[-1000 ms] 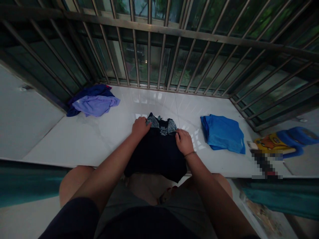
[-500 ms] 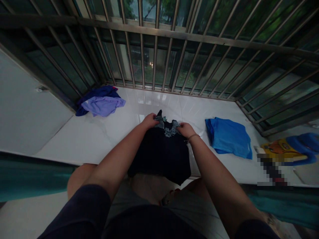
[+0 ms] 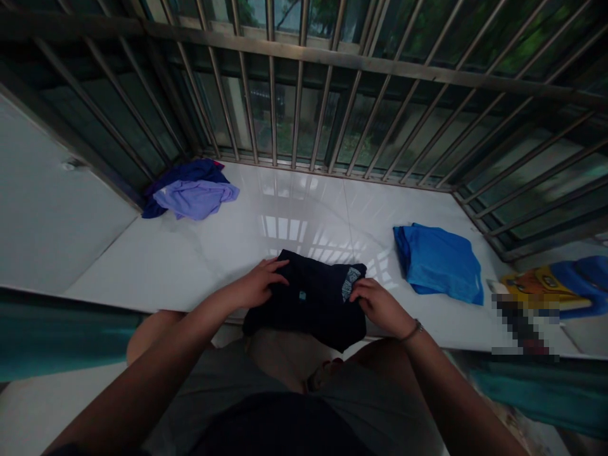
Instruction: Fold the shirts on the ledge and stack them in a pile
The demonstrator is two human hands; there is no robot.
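Observation:
A dark top [image 3: 318, 316] lies at the front edge of the white ledge, its upper part folded down toward me. Patterned grey trim shows at its right side, and a small teal label sits near its middle. At the fold's left end, my left hand [image 3: 260, 285] rests with fingers apart, touching the fabric. My right hand [image 3: 380, 307] has its fingers closed on the cloth by the patterned trim. The top's lower edge hangs over the ledge above my lap.
A folded blue garment [image 3: 439, 263] lies on the white ledge [image 3: 209, 253] to the right. Purple and navy clothes [image 3: 197, 197] are heaped in the left corner. A yellow-and-blue item [image 3: 551, 285] stands far right. Metal bars [image 3: 327, 114] run along the back.
The top's neckline end has been folded down toward me, and its teal label now shows. Both hands have moved closer to me; the left one has loosened its pinch and spread its fingers.

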